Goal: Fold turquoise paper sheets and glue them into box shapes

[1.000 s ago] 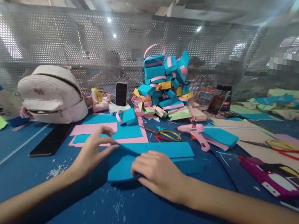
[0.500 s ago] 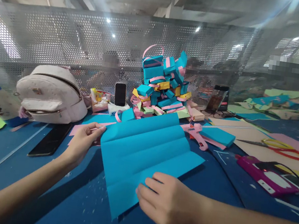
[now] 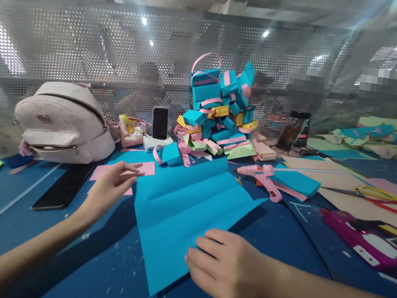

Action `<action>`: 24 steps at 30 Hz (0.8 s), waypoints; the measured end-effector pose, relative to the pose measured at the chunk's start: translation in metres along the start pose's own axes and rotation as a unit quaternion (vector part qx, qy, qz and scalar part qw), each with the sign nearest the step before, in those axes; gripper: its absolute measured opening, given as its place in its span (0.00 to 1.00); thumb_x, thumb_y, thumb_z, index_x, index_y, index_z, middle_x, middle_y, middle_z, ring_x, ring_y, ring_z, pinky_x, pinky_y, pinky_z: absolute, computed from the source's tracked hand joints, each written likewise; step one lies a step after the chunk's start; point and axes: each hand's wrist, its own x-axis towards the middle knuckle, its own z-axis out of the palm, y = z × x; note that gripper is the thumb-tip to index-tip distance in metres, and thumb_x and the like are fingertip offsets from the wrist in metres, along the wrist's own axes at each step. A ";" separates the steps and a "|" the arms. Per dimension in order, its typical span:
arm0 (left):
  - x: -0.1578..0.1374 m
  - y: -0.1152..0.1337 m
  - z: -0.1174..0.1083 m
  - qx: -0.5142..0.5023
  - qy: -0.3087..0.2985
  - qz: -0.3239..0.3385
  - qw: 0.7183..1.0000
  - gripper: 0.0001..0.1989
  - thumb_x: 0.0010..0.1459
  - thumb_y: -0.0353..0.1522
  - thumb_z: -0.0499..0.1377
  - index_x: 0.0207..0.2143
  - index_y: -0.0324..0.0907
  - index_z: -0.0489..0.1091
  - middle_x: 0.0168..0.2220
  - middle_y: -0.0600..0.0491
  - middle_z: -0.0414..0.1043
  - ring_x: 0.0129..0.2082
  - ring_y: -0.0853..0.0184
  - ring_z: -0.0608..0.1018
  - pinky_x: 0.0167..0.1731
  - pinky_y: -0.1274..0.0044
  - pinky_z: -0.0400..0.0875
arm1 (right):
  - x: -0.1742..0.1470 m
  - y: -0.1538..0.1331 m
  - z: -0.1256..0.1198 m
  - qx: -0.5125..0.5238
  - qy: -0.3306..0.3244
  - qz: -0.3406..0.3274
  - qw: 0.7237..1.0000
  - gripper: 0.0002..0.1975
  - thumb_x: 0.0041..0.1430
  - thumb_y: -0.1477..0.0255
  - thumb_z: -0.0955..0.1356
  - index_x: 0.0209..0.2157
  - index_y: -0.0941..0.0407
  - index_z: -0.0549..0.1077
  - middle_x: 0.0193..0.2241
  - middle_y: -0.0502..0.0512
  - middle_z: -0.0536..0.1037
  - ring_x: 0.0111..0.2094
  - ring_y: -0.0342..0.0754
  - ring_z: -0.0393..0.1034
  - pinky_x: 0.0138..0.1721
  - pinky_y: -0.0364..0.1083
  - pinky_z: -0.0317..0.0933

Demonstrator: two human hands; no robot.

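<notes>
A sheet of blue paper (image 3: 180, 221) with parallel crease lines lies slanted over the blue table, its far part raised. My right hand (image 3: 229, 268) grips its near right edge with curled fingers; the thumb is hidden. Beside the paper's upper left corner is my left hand (image 3: 113, 183), its fingers stretched out and loose, holding nothing that I can see. Pink paper pieces (image 3: 147, 167) lie behind those fingers. Past the sheet stands a pile of small blue, pink and yellow paper bags (image 3: 207, 93).
A pink glue gun (image 3: 266, 179) with a cord lies right of the sheet. Further right are scissors (image 3: 381, 199) and a purple device (image 3: 367, 239). On the left are a white backpack (image 3: 68, 122) and a black phone (image 3: 62, 188). Perforated metal panels (image 3: 101, 50) stand behind.
My left hand has let go of the paper's left corner and its fingers have straightened. The sheet's far edge has sunk a little. My right hand keeps its grip.
</notes>
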 end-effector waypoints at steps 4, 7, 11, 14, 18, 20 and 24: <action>-0.027 0.020 0.008 0.218 -0.206 0.161 0.940 0.21 0.62 0.36 0.58 0.58 0.51 0.63 0.65 0.49 0.58 0.64 0.57 0.62 0.61 0.58 0.56 | 0.004 0.004 0.003 -0.009 0.013 -0.030 0.999 0.10 0.64 0.76 0.63 0.30 0.56 0.75 0.25 0.54 0.75 0.25 0.44 0.63 0.27 0.46 0.55; -0.048 0.037 0.016 0.219 -0.394 0.181 0.874 0.44 0.52 0.40 0.67 0.67 0.55 0.48 0.65 0.49 0.57 0.63 0.53 0.63 0.62 0.59 0.56 | 0.009 0.009 0.003 -0.005 0.023 -0.012 1.000 0.09 0.63 0.77 0.63 0.31 0.57 0.75 0.24 0.52 0.75 0.24 0.44 0.63 0.26 0.46 0.55; -0.051 0.032 0.020 0.250 -0.442 0.195 0.839 0.46 0.53 0.42 0.65 0.68 0.52 0.44 0.66 0.47 0.54 0.65 0.53 0.60 0.63 0.57 0.52 | 0.014 0.016 -0.002 0.038 0.056 0.032 0.997 0.12 0.65 0.80 0.61 0.33 0.58 0.74 0.27 0.51 0.78 0.27 0.43 0.68 0.30 0.45 0.60; -0.040 0.011 0.014 0.296 -0.408 0.226 0.833 0.29 0.64 0.31 0.53 0.66 0.50 0.52 0.65 0.48 0.56 0.64 0.60 0.63 0.63 0.60 0.55 | 0.017 0.020 -0.009 0.094 0.099 0.048 0.989 0.14 0.68 0.79 0.58 0.36 0.59 0.73 0.31 0.52 0.80 0.32 0.41 0.73 0.34 0.43 0.63; -0.029 -0.006 -0.003 0.333 -0.288 0.356 0.824 0.22 0.66 0.28 0.47 0.62 0.44 0.59 0.59 0.46 0.67 0.58 0.62 0.71 0.60 0.62 0.61 | 0.019 0.021 -0.023 0.084 0.154 0.000 0.984 0.11 0.67 0.77 0.60 0.36 0.61 0.74 0.35 0.54 0.82 0.37 0.44 0.76 0.37 0.44 0.68; -0.030 0.000 -0.012 0.385 -0.189 0.430 0.795 0.21 0.69 0.27 0.43 0.62 0.42 0.60 0.57 0.47 0.70 0.57 0.64 0.72 0.59 0.64 0.64 | 0.019 0.024 -0.027 0.044 0.158 -0.020 0.986 0.11 0.66 0.77 0.61 0.37 0.61 0.74 0.39 0.55 0.82 0.40 0.45 0.76 0.40 0.45 0.69; -0.045 0.029 -0.030 0.470 -0.081 0.489 0.731 0.19 0.69 0.28 0.45 0.60 0.38 0.63 0.56 0.48 0.70 0.58 0.62 0.70 0.61 0.63 0.60 | 0.008 0.039 -0.025 -0.002 0.176 -0.014 0.984 0.10 0.66 0.76 0.61 0.41 0.59 0.73 0.44 0.57 0.80 0.47 0.46 0.74 0.45 0.48 0.69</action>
